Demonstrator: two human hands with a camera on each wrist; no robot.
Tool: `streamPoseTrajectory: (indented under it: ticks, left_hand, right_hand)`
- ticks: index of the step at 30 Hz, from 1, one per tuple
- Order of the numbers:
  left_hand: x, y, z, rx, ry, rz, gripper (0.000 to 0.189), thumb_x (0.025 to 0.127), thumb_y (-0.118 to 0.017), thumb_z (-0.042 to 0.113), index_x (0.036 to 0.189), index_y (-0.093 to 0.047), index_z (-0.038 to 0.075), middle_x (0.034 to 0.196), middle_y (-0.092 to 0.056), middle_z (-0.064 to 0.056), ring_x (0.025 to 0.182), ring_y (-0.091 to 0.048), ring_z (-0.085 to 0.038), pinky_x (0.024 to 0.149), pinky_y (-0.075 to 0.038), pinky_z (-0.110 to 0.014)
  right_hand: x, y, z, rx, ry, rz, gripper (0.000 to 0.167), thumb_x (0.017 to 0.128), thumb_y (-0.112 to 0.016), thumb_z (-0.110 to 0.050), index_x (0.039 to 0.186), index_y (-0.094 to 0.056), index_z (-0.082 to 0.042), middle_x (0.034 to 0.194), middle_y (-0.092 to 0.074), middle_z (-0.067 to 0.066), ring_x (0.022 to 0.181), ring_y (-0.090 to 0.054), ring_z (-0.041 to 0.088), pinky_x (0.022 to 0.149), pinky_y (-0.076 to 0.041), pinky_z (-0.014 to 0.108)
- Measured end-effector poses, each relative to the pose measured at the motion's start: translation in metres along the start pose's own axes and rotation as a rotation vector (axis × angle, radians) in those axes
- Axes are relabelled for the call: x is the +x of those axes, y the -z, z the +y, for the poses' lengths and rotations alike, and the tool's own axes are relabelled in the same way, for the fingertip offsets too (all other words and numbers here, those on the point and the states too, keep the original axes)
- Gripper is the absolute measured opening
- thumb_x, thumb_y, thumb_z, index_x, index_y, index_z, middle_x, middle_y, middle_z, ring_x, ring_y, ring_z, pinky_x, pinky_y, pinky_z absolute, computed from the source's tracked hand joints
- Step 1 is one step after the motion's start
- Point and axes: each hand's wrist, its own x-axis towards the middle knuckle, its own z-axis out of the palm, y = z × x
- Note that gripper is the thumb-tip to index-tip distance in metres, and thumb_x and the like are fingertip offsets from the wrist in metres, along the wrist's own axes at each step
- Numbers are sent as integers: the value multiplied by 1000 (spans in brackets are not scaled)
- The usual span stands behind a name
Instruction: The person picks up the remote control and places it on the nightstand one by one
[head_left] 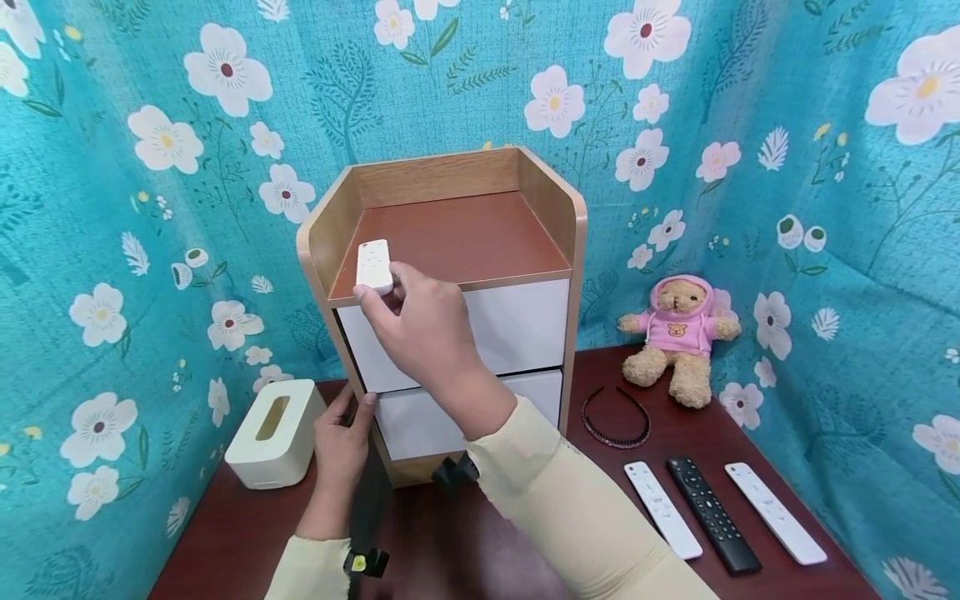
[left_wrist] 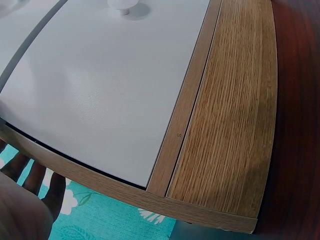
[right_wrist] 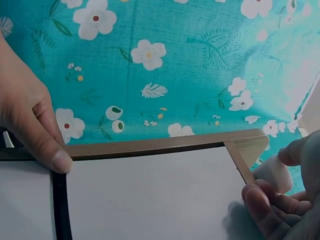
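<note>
Remotes: four in all, three white and one black
Held remote [head_left: 373, 265]: one, white, buttons up, over the front left corner of the cabinet [head_left: 457, 229] top; whether it touches the wood I cannot tell
Right hand [head_left: 427, 321]: gripping that remote by its near end, thumb on one side and fingers on the other
Left hand [head_left: 341, 433]: gripping the cabinet's left edge, thumb on the front by the gap between drawers, fingers along the side
Drawers: two, white, one above the other; upper drawer [head_left: 517, 329] and lower drawer [head_left: 528, 400] both pushed in
Knob [left_wrist: 123, 4]: one, white, seen in part on the lower drawer
Surface [head_left: 225, 533]: one, dark red, under the cabinet
Right of cabinet: one bear [head_left: 675, 333] in a pink hoodie, sitting against the cloth [head_left: 480, 100]; one headband [head_left: 621, 442] near its feet; three remotes in a row, the black remote [head_left: 712, 512] between the inner white remote [head_left: 662, 510] and the outer white remote [head_left: 775, 513]
Left of cabinet: one tissue box [head_left: 255, 454], pale, slot on top, beside the left hand
</note>
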Motion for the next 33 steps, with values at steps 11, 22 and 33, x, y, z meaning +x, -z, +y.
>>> streamPoseTrajectory:
  ticks: [11, 22, 33]
  left_hand:
    - [0, -2, 1, 10, -4, -9, 42, 107, -73, 18, 148, -69, 11, 134, -76, 0, 111, -69, 2, 88, -54, -12]
    - [-2, 0, 1, 21, 14, -17, 41, 108, -73, 23, 147, -70, 14, 133, -75, 7, 116, -67, 2, 91, -53, -11]
    - [-3, 0, 2, 41, 24, -11, 42, 107, -74, 21, 148, -70, 12, 135, -76, 2, 113, -66, 3, 90, -53, -10]
  right_hand:
    - [-39, 16, 29, 97, 213, 127, 41, 100, -79, -27, 130, -74, 0, 84, -77, 1, 75, -72, 9, 73, -59, 21]
    - [-119, 49, 93, 35, 244, 263, 23, 95, -80, -17, 115, -77, -6, 83, -75, 2, 73, -70, 14, 69, -62, 27]
    - [-179, 80, 150, -200, -7, 209, 30, 91, -88, -20, 117, -78, -10, 94, -73, 1, 80, -69, 14, 69, -55, 20]
